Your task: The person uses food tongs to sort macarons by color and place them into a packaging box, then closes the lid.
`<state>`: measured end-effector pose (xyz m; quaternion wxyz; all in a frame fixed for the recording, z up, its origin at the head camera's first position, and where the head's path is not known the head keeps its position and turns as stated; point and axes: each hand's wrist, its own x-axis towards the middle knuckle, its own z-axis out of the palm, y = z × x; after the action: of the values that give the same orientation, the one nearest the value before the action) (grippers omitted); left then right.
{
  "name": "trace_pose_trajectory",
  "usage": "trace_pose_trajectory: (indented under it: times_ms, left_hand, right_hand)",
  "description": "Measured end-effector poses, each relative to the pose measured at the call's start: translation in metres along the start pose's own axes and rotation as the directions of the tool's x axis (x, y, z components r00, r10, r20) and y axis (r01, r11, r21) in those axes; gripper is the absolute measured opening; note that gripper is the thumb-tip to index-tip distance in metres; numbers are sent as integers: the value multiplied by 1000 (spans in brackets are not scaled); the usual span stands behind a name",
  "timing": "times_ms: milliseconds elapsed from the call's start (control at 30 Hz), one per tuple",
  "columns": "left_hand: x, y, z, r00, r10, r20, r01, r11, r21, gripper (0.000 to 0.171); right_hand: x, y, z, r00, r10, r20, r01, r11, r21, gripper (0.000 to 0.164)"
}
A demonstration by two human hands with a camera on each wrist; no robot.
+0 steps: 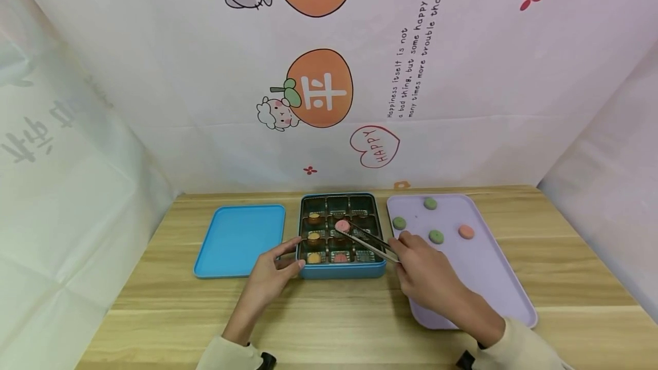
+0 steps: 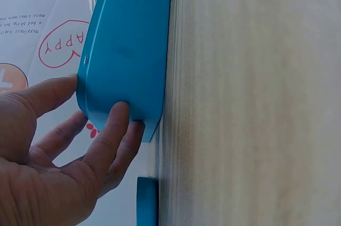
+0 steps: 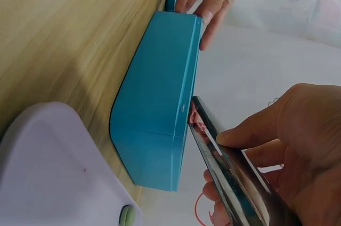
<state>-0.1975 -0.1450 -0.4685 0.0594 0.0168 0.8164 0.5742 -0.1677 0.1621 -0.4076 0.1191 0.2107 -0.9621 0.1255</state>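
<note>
Head view: pink disc [image 1: 341, 225] ahead, between both hands [image 1: 272, 273] [image 1: 426, 270]

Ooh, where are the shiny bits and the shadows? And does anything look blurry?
Right wrist view: the metal tongs shine with bright streaks, and a soft shadow darkens the table between the purple tray and the blue box; head view: little glints inside the box; left wrist view: the table's wood grain looks soft and smeary.
</note>
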Motion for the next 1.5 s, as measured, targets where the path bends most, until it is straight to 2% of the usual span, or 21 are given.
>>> trace_pose_trajectory:
  times_ms: [500,1100,1500]
  left_hand:
    - [-1,2,0,1000,21,1,-21,1000,-5,51]
    - [0,0,0,1000,8,3,-8,1000,-2,52]
    - [0,1,0,1000,6,1,-6,1000,-14,52]
  right_hand:
    - [7,-3,7,1000,-4,-3,4,1000,2,35]
    - [6,-1,5,999,18,31,-18,1000,0,41]
    - [2,1,-2,999,46,16,-46,999,0,41]
